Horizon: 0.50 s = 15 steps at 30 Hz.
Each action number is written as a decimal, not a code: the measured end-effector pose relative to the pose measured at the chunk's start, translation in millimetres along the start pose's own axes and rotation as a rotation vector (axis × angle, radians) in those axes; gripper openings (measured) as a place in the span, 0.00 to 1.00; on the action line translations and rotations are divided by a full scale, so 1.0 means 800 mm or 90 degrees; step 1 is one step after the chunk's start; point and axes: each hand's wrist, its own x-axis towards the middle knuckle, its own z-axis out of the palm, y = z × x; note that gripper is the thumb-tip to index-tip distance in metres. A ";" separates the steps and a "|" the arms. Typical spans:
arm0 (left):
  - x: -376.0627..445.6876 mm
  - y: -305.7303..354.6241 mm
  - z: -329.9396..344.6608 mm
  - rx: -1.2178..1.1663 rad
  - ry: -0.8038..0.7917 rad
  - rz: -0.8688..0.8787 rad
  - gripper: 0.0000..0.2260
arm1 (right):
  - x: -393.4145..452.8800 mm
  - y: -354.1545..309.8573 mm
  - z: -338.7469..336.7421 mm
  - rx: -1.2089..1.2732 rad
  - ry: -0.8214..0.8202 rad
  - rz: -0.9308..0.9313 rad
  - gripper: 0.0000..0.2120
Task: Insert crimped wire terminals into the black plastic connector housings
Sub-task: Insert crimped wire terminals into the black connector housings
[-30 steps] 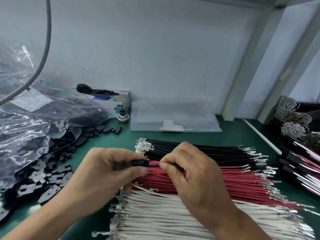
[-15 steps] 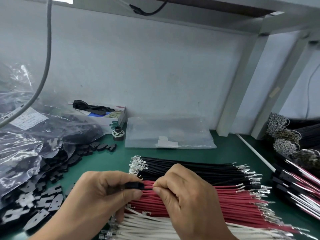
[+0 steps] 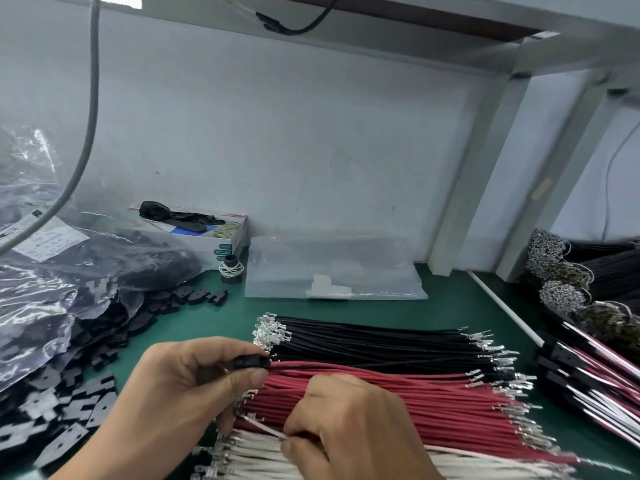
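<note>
My left hand (image 3: 187, 393) pinches a small black connector housing (image 3: 251, 362) between thumb and forefinger. A black wire (image 3: 346, 366) runs from the housing's right end across the bundles. My right hand (image 3: 349, 431) is lower, over the white wires (image 3: 249, 459), pinching one white wire (image 3: 263, 427) whose metal terminal points up to the left. Black wires (image 3: 374, 341), red wires (image 3: 381, 400) and the white ones lie in side-by-side bundles with crimped terminals at both ends.
Loose black housings (image 3: 79, 410) lie at the left beside a clear bag (image 3: 52, 299) holding more. A small box (image 3: 211, 233) and a flat plastic bag (image 3: 332, 275) stand at the back. Assembled harnesses (image 3: 588, 379) and wire bundles (image 3: 571, 271) are at the right.
My right hand left the housing and dropped to the white bundle, where it took hold of a white wire. A black wire now sticks out of the housing. The camera tilted up.
</note>
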 end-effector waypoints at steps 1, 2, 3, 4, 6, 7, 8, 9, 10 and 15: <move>0.000 0.000 0.000 -0.005 0.003 0.001 0.09 | 0.000 0.000 0.001 -0.003 0.013 -0.006 0.09; 0.001 0.000 0.001 -0.012 0.007 0.003 0.09 | -0.001 0.000 0.002 -0.003 0.012 -0.017 0.08; 0.001 0.000 0.001 -0.018 0.008 0.004 0.09 | -0.002 -0.001 0.001 0.003 0.000 -0.020 0.07; 0.002 0.000 0.002 -0.019 0.006 0.005 0.09 | -0.003 -0.002 0.001 0.015 -0.019 -0.014 0.08; 0.002 0.001 0.003 -0.016 0.006 0.009 0.09 | -0.001 0.002 0.001 0.036 -0.016 -0.004 0.10; 0.002 0.000 0.003 -0.017 0.007 0.010 0.09 | -0.002 0.004 0.004 0.030 -0.008 -0.014 0.10; 0.002 0.000 0.003 -0.017 0.009 0.009 0.09 | -0.002 0.004 0.005 0.026 -0.009 -0.018 0.10; 0.002 0.001 0.003 -0.017 0.010 0.008 0.08 | -0.003 0.004 0.005 0.020 -0.020 -0.010 0.09; 0.002 0.001 0.003 -0.016 0.009 0.008 0.08 | -0.003 0.003 0.005 0.016 -0.021 -0.012 0.09; 0.003 0.002 0.003 -0.008 0.018 0.008 0.09 | 0.000 0.007 0.006 0.014 0.008 -0.033 0.11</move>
